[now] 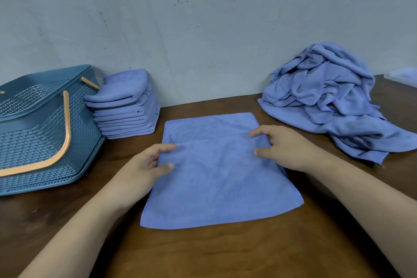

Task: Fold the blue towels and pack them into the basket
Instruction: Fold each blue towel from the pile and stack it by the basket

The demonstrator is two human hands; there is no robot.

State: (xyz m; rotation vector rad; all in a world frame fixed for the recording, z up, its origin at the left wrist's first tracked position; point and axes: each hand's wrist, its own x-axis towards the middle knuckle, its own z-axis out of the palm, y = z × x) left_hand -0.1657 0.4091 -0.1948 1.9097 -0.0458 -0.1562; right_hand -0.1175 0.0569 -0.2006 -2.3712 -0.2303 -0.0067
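Note:
A blue towel (pixel 218 178) lies on the brown table in front of me, its near layer folded over so the far strip still shows. My left hand (pixel 146 165) pinches the folded layer's left edge between thumb and fingers. My right hand (pixel 284 146) pinches its right edge the same way. A stack of several folded blue towels (pixel 126 106) stands at the back left. Beside it sits the dark blue perforated basket (pixel 33 142) with orange handles, tipped toward me. A heap of unfolded blue towels (pixel 327 97) lies at the back right.
A grey wall (pixel 203 29) closes off the table's far edge. At the far right edge a pale flat object (pixel 404 77) shows partly. Bare brown table (pixel 225 253) lies near me below the towel.

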